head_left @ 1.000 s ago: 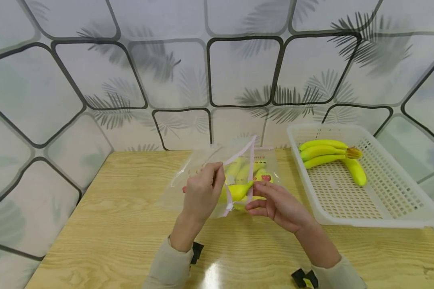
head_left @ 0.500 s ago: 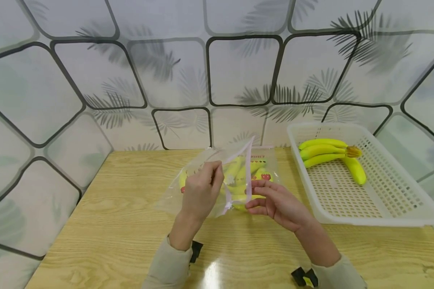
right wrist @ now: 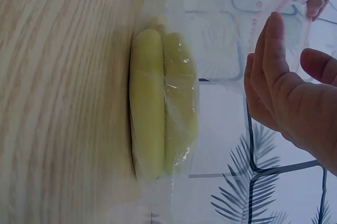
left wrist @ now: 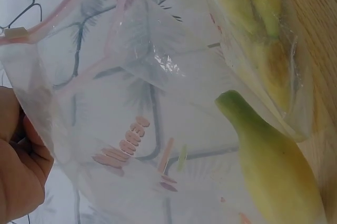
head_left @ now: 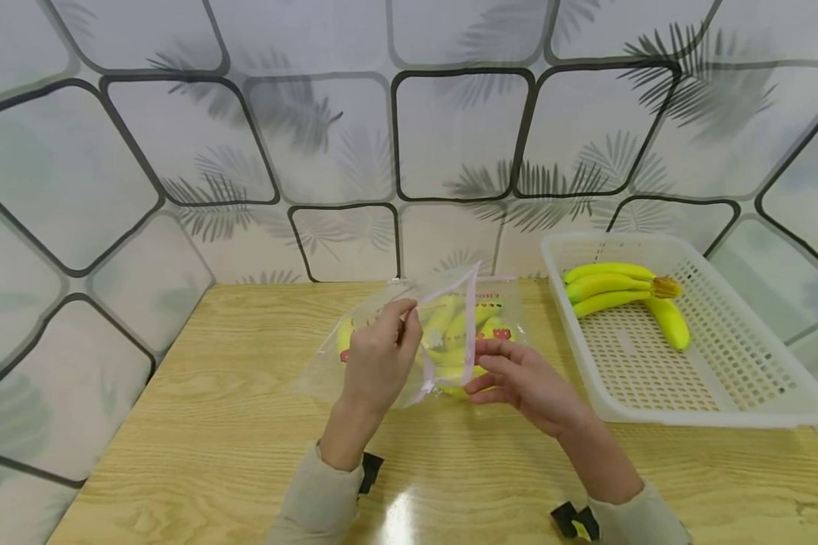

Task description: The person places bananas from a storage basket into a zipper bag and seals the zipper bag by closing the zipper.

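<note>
Clear zip bag [left wrist: 131,97], red lettering too faint to read, sits over the desk [head_left: 245,454], pink-rimmed mouth facing right, long axis unclear; left grip [head_left: 383,354] pinches it, right grip [head_left: 523,384], fingers nearly straight, meets the rim.

Your head view looks forward and down from above and behind your left hand [head_left: 379,352] and right hand [head_left: 530,387], taking in the table [head_left: 232,454] and the wall [head_left: 460,136] beyond them. Your wrist views sit much nearer, turned sideways, facing the wall; both share the pink-rimmed bag [head_left: 471,322] at your hands.
</note>
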Available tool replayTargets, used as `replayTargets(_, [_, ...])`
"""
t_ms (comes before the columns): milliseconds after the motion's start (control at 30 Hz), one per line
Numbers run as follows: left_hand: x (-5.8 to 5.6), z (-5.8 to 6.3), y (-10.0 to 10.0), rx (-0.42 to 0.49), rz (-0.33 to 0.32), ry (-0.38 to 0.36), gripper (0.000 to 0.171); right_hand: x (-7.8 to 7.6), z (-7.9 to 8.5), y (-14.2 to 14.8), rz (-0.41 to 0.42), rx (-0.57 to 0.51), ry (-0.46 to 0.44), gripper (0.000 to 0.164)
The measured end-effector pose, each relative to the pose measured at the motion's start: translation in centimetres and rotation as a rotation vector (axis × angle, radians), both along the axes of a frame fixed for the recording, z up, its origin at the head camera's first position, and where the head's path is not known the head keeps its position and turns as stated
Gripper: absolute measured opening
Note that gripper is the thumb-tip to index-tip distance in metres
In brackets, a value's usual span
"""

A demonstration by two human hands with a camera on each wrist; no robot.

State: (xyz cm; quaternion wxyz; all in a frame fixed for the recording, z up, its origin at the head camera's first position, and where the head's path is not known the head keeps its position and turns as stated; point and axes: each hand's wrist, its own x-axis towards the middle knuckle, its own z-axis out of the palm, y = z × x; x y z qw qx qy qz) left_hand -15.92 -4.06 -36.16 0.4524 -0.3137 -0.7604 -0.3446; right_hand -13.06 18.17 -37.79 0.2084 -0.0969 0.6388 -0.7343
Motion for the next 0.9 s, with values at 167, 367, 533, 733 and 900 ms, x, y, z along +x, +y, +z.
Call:
replayTargets(167, [0.1, 0.1, 0.1, 0.003, 0.002, -0.025, 0.011, 0.4, 0.4, 0.6, -0.009, 0.12, 0.078, 0.055])
replayTargets(367, [0.1, 0.3, 0.0, 0.001, 0.003, -0.033, 0.011, 1.4, 2.3, 4.5, -0.023, 0.344, 0.212, 0.047])
replayTargets(533, [0.1, 0.5, -0.1, -0.021, 0.016, -0.042, 0.01, 0.9, 4.0, 11.4, -0.1, 0.592, 0.245, 0.044])
replayTargets(733, [0.1, 0.1, -0.4, -0.044, 0.041, -0.045, 0.009, -2.2, 4.6, 19.6, -0.102, 0.806, 0.19, 0.057])
replayTargets(900, [0.0, 0.2, -0.9, -0.064, 0.057, -0.043, 0.01, -5.1, 3.0, 22.5, -0.06, 1.052, 0.184, 0.062])
